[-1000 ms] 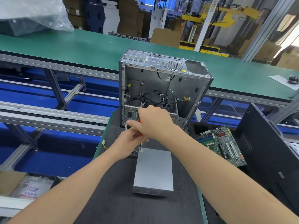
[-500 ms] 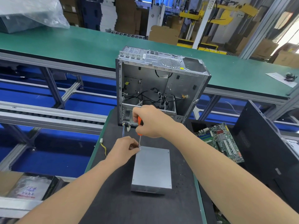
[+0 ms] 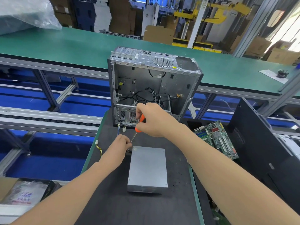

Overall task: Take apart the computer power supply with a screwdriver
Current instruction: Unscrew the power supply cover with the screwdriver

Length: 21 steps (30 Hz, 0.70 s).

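Looking down at a silver power supply (image 3: 147, 168) lying flat in the middle of the dark desk (image 3: 113, 200), long side running away from the camera. Tiny screw spots at the top corners, one just beside the left fingertips at the far left corner.

Right hand (image 3: 154, 120) clenched round the orange handle of the screwdriver (image 3: 140, 121), held above the far end of the box. Thin shaft slanting down and to the left from the handle, ending right at the left hand (image 3: 121, 144). That one sitting just off the far left corner of the power supply, fingers curled in and pinching the tip end of the shaft. No telling about a screw in that pinch, way too small to make out.

Behind the hands, an open computer case (image 3: 146, 82) standing upright at the far end of the desk, side panel off, black cables looped around inside. Short bundle of wires with a white connector (image 3: 123, 128) hanging out of the bottom left of the case, just past the left hand. Another white plug on yellow wires (image 3: 98, 146) dangling at the desk's left edge.

Off to the right, a green motherboard (image 3: 217, 140) lying lower down beside the desk, next to a big black case (image 3: 267, 151). Long green conveyor belt (image 3: 73, 44) across the back, with a clear plastic bag (image 3: 24, 15) at its far left and a sheet of paper (image 3: 272, 75) with small dark bits on it at the far right. Cardboard boxes (image 3: 159, 34) beyond that.
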Each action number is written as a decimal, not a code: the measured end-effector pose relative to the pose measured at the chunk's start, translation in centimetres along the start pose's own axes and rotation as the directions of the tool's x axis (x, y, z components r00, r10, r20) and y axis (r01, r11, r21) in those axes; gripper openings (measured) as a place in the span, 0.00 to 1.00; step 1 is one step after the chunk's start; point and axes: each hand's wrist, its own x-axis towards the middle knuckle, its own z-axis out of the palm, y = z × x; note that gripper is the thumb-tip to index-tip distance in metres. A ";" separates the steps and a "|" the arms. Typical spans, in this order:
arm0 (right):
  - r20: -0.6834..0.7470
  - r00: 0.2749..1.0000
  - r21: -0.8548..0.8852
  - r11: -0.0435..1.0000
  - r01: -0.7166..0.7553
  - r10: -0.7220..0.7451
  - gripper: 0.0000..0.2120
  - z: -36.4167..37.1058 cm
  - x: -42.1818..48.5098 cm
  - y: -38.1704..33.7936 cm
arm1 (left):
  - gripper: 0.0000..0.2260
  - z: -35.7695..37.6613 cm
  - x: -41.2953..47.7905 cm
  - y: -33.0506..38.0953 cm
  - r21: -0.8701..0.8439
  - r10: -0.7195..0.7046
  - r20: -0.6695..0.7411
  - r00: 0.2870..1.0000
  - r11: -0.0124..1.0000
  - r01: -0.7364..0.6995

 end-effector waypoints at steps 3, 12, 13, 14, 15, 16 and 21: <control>-0.026 0.999 -0.003 1.000 -0.021 0.021 0.09 -0.1 -0.5 0.5 | 0.08 -0.4 -2.4 -0.8 -0.124 -0.056 -0.065 0.996 0.991 0.048; -0.043 0.998 -0.010 0.999 -0.036 0.035 0.09 1.2 -0.9 0.7 | 0.07 0.8 -10.1 -5.2 -0.044 -0.074 0.046 0.996 0.996 0.076; -0.044 0.998 -0.007 0.999 -0.036 0.036 0.09 1.3 -0.9 0.6 | 0.06 0.9 -10.2 -5.3 -0.042 -0.073 0.035 0.997 0.996 0.074; -0.045 0.998 -0.006 0.999 -0.035 0.035 0.09 1.4 -0.9 0.6 | 0.05 1.0 -10.3 -5.4 -0.044 -0.072 0.027 0.997 0.996 0.073; -0.045 0.998 -0.005 0.999 -0.033 0.033 0.09 1.5 -0.9 0.5 | 0.04 1.0 -10.3 -5.5 -0.047 -0.070 0.023 0.997 0.996 0.071; -0.045 0.998 -0.004 0.999 -0.032 0.031 0.09 1.5 -0.9 0.5 | 0.03 0.9 -10.2 -5.5 -0.049 -0.072 0.025 0.997 0.996 0.073; -0.068 0.997 -0.001 0.999 -0.037 0.037 0.10 1.2 -1.5 0.8 | 0.04 -0.5 -9.2 -5.1 -0.130 -0.130 -0.014 0.991 0.983 0.127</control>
